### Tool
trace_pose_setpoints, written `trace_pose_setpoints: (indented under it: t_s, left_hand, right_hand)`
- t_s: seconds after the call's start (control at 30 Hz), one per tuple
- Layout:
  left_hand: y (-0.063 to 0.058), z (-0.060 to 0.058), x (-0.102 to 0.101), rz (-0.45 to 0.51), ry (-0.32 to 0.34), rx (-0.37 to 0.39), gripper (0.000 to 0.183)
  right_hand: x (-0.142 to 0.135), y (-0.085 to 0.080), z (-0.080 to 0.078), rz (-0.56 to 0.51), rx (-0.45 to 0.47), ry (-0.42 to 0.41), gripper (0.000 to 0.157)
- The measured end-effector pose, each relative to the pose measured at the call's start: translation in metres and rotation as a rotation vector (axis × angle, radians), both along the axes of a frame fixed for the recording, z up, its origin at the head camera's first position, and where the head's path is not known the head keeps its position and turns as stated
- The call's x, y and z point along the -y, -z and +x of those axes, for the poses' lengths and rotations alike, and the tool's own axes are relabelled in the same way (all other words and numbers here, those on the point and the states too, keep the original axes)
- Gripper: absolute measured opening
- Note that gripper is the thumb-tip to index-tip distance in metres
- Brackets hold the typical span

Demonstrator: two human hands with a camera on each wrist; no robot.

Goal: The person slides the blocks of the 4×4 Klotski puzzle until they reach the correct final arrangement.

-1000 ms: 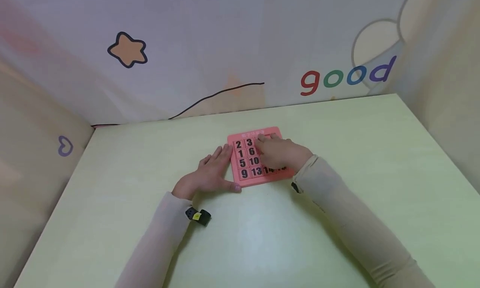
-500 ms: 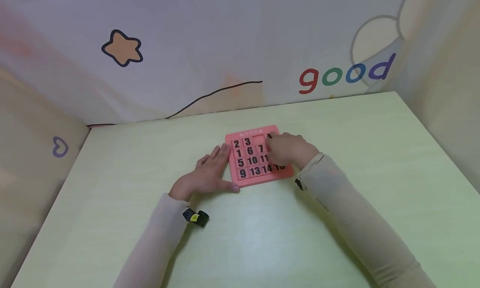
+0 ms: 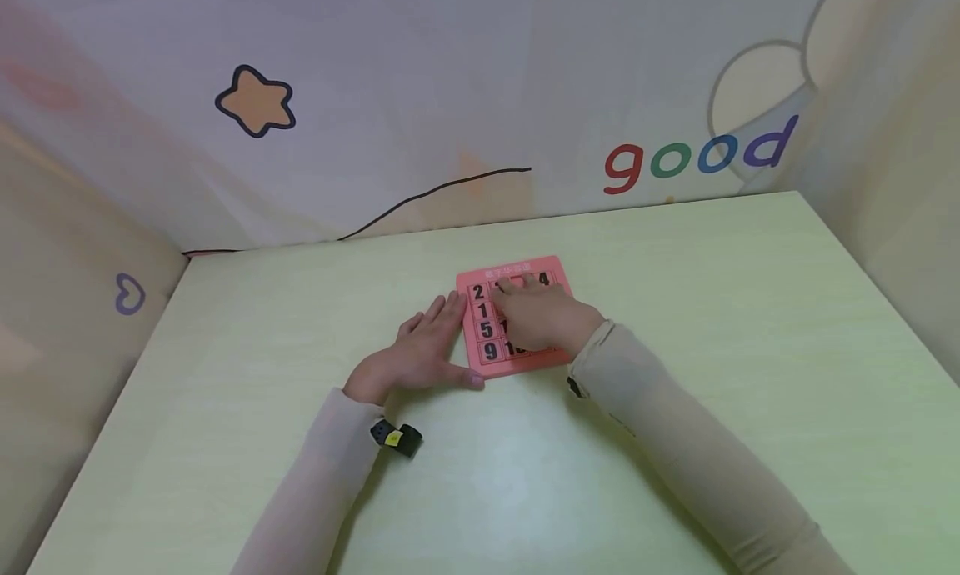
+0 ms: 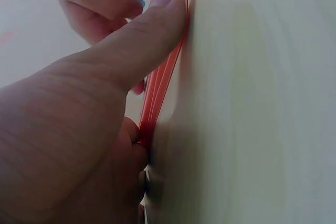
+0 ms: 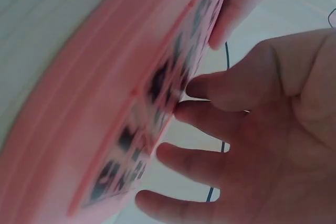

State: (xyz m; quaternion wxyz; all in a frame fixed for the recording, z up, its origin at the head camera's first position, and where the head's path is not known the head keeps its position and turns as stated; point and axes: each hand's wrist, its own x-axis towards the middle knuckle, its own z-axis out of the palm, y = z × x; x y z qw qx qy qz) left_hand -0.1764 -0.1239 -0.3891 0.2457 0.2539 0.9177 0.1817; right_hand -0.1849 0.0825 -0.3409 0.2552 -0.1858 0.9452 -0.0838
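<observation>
A pink number sliding puzzle [image 3: 542, 264] lies flat on the table, slightly turned. My left hand [image 3: 416, 354] braces its near-left corner: straight fingers lie along the left edge, and the thumb touches the front edge. The puzzle's thin side [image 4: 163, 72] shows beside that thumb in the left wrist view. Over the middle of the board is my right hand [image 3: 543, 312], its fingertips on the upper rows, hiding many tiles. In the right wrist view its thumb and index fingertip meet the tile face, while the other fingers [image 5: 191, 163] spread out. Tiles 2, 1, 5, 9 and 4 are readable.
The puzzle rests on a pale green table [image 3: 225, 408]. A printed cloth [image 3: 390, 83] with a star and the word "good" hangs behind the table. More cloth flanks both sides. A black strap [image 3: 396, 437] is on the left wrist.
My right hand first shifted right, uncovering a gap in the top row's third place, then came back left over the middle columns. Tile 4 now shows at top right. The left hand stays put.
</observation>
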Motion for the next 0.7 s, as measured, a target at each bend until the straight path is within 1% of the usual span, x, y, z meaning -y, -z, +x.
trace_pose_setpoints:
  t_s: [0.13,0.3,0.37,0.43,0.53,0.63,0.7]
  left_hand:
    - [0.0,0.001,0.001,0.01,-0.013,-0.006,0.122]
    - [0.0,0.003,0.001,0.032,-0.018,-0.001,0.122]
    - [0.002,0.003,0.001,0.024,-0.015,-0.001,0.123]
    - [0.003,0.004,0.001,0.012,-0.014,-0.002,0.124]
    - [0.004,0.002,0.0,-0.006,-0.009,-0.01,0.124]
    - [0.003,0.001,0.0,-0.011,-0.011,-0.011,0.123]
    - [0.003,-0.001,0.0,-0.016,-0.014,-0.007,0.123]
  right_hand:
    - [-0.005,-0.001,-0.003,0.031,0.009,0.044,0.062]
    - [-0.016,-0.003,-0.003,0.095,-0.022,0.108,0.059]
    - [-0.017,-0.003,-0.002,0.114,-0.039,0.116,0.058]
    - [-0.016,-0.001,-0.001,0.112,-0.06,0.106,0.058]
    - [-0.01,0.001,-0.002,0.06,-0.073,0.057,0.059]
    - [0.001,0.001,-0.002,-0.013,-0.051,0.001,0.061]
    - [0.009,0.001,-0.003,-0.037,-0.031,-0.022,0.061]
